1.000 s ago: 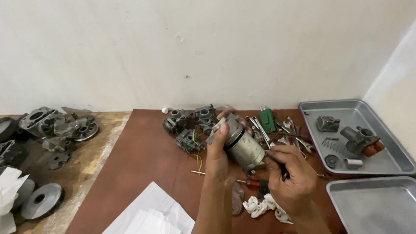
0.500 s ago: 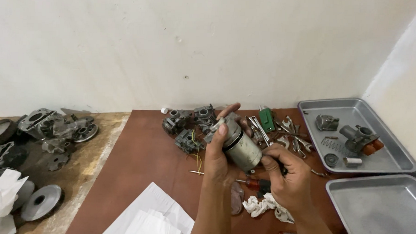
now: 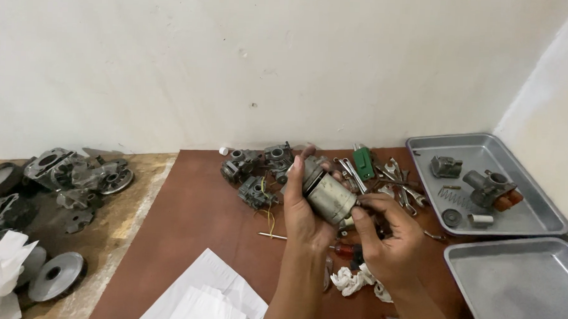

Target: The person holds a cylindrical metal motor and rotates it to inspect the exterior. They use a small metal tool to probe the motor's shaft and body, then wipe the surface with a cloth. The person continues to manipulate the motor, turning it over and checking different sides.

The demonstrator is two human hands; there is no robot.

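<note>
My left hand (image 3: pixel 304 207) grips a metal cylindrical motor housing (image 3: pixel 325 193) above the brown table (image 3: pixel 200 213), tilted with its end toward the lower right. My right hand (image 3: pixel 388 235) pinches a small dark tool or part against the lower end of that cylinder; what it is cannot be made out. Just beyond the hands lie several grey carburetor parts (image 3: pixel 255 171). A red-handled screwdriver (image 3: pixel 344 249) and a crumpled white rag (image 3: pixel 355 281) sit below the hands.
Wrenches and a green part (image 3: pixel 363 162) lie behind the hands. One metal tray (image 3: pixel 527 215) at right holds small parts and a spring; another tray (image 3: pixel 519 287) sits nearer. White paper (image 3: pixel 204 295) lies at front. Engine covers and pulleys (image 3: pixel 76 174) rest on the left surface.
The cylinder has shifted slightly in my left hand, and my right hand has closed in on its lower end. Nothing else has moved.
</note>
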